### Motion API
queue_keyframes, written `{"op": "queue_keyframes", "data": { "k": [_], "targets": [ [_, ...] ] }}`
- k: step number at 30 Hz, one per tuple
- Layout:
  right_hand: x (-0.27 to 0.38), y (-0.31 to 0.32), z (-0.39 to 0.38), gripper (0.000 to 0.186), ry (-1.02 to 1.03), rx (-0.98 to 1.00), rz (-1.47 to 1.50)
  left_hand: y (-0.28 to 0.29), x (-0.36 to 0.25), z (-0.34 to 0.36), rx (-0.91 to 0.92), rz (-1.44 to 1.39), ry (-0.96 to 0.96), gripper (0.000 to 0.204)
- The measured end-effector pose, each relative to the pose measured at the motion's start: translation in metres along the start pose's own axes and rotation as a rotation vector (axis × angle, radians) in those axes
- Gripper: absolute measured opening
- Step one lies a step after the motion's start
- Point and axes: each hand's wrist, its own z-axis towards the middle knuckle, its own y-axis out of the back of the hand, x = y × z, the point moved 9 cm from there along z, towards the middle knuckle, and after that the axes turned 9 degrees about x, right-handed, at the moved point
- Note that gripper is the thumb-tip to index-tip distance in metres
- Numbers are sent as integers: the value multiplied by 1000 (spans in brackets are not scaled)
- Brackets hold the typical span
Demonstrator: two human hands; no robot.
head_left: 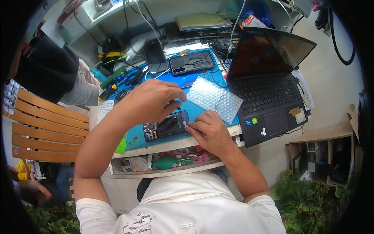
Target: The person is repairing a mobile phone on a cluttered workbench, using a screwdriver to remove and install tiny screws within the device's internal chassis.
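Note:
An opened phone (166, 128) with its inner parts showing lies on the blue work mat (134, 141). Over its far edge my left hand (154, 100) is bent with the fingers closed; a small dark piece shows under the fingertips, too small to name. At the phone's right end, my right hand (210, 130) has thumb and fingers pressed together on its edge. A sheet of bubble wrap (213, 98) lies just beyond my right hand. Farther back are a black phone case (191, 63) and another phone (155, 55) with a dark screen.
An open laptop (269, 91) stands at the right. Below the tabletop, a pulled-out drawer (156, 174) holds a green tool (166, 162) and loose items. Cables and hand tools crowd the back left. A slatted wooden chair (50, 125) and another person (44, 68) are at the left.

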Motion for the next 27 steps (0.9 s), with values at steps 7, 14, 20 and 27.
{"op": "queue_keyframes", "data": {
  "k": [7,14,20,27],
  "targets": [
    [0,1,0,12,1,-7,3,0,-2,4,35,25,-34,32],
    [0,1,1,12,3,-7,-1,0,2,6,53,-36,36,35],
    [1,1,1,11,11,-16,0,-1,1,7,-1,-62,12,37],
    [1,1,0,12,15,-19,5,-5,4,7,-30,-51,88,35]
  ]
}}
